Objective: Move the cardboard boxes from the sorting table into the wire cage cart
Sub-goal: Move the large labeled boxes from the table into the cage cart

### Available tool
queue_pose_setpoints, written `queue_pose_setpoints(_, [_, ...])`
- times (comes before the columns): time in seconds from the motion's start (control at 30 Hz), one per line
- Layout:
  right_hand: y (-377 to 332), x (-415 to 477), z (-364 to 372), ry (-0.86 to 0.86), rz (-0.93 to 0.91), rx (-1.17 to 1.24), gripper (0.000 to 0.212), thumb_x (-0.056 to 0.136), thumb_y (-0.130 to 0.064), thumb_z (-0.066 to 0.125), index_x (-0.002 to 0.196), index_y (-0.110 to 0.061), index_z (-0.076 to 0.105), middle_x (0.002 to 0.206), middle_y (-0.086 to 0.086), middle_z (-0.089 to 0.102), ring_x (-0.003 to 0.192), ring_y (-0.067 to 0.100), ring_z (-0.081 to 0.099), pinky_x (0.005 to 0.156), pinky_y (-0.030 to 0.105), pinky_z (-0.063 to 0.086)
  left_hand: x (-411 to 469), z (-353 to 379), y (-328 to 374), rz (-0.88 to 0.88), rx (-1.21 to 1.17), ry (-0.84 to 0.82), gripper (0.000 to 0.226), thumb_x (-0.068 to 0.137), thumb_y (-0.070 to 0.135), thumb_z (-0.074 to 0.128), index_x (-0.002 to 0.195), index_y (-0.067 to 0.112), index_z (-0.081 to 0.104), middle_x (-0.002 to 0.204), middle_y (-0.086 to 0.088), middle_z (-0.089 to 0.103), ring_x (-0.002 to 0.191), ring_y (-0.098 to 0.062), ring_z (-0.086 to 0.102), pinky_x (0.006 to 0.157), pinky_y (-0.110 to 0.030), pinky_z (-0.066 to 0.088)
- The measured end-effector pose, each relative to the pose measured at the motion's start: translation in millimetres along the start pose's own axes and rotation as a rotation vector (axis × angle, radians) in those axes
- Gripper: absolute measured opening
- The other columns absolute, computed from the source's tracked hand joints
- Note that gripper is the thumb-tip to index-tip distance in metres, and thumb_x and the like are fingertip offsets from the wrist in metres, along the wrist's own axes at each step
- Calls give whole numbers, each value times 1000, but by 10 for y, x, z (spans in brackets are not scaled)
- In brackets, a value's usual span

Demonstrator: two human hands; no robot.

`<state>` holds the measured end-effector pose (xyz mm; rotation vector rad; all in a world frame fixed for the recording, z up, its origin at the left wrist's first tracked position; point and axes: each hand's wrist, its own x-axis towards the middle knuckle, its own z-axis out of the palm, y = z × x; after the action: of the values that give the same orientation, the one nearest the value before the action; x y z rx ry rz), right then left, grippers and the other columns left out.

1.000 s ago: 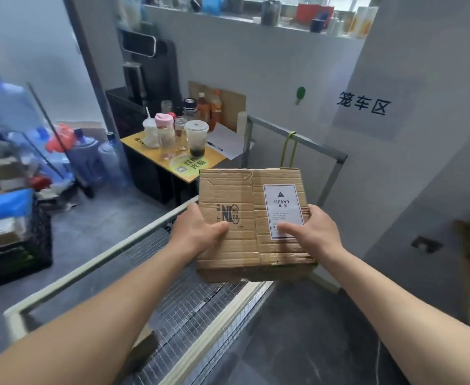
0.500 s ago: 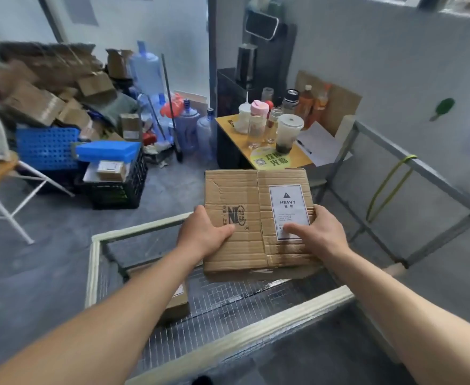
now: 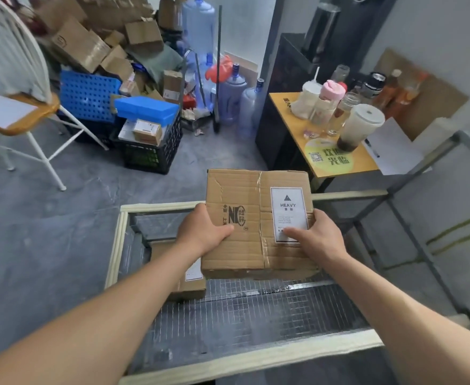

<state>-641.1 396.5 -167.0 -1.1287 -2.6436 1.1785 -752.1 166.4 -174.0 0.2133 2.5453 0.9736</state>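
Between both hands (image 3: 204,234), cardboard box (image 3: 244,215)

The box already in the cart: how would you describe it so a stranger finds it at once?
Look into the wire cart with pale rims. On its mesh floor, in the far left corner, lies a cardboard box, partly hidden. Unlike the HEAVY box, which the left hand and right hand grip above it, no hand is on it.

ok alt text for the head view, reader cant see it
A person's left hand and right hand hold a cardboard box with a HEAVY label over the wire cage cart, where a second box already lies. Beyond stand a yellow table of drink cups and a heap of boxes.
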Motion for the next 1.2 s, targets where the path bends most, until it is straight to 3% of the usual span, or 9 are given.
queue_pose_setpoints(0.27, [256,391,593,-109,48,-35,59,66,-44,84,114,-29,53,99,-15,61,90,12,60,67,32,43,301,265,-496,-116,17,-62,52,74,46,79,111,24,51,109,6,63,93,-16,59,72,-29,46])
queue_pose_setpoints(0.43, [614,654,975,-180,47,-61,57,68,-43,84,113,-33,51,100,-16,62,84,7,61,65,29,46,488,664,-822,-201,-6,-89,50,72,40,81,112,25,53,111,6,64,96,-17,60,79,-32,50])
queue_pose_setpoints(0.57, [1040,908,1305,-229,74,-93,55,71,-40,83,114,-30,50,105,-10,65,94,18,65,83,41,55,703,1102,-1085,-270,-3,-128,52,74,36,80,116,21,54,112,4,64,96,-18,61,77,-34,51])
queue_pose_setpoints(0.7, [1483,1112,1634,-288,96,-112,57,75,-38,83,120,-25,50,110,-9,63,97,19,61,88,43,54,889,1584,-1339,-336,-32,-168,53,76,29,80,121,19,54,113,3,66,98,-19,63,85,-38,55])
queue_pose_setpoints(0.77, [1699,1226,1809,-310,111,-113,55,75,-36,82,118,-26,49,109,-9,63,96,20,61,87,46,54,998,1827,-1489,-360,-7,-184,56,77,27,79,125,16,52,114,1,65,98,-19,63,86,-39,56])
queue_pose_setpoints(0.97, [2311,1565,2400,-349,132,-129,48,77,-34,82,110,-25,48,102,-9,62,89,21,59,76,35,43,1373,2499,-2003,-427,51,-230,67,78,26,80,135,14,47,119,-1,64,102,-21,63,85,-36,56])
queue_pose_setpoints(1.07, [2571,1717,2711,-361,163,-134,52,77,-35,82,116,-22,50,107,-6,65,93,23,61,81,39,47,1558,2758,-2256,-446,64,-242,61,79,26,78,130,13,48,117,-2,63,96,-19,61,69,-26,45])
queue_pose_setpoints(1.2, [2843,1898,3076,-385,192,-139,55,77,-36,82,119,-22,50,108,-5,65,97,25,63,86,43,51,1813,3036,-2567,-450,71,-236,39,78,23,77,103,20,47,103,0,61,85,-17,57,59,-26,40])
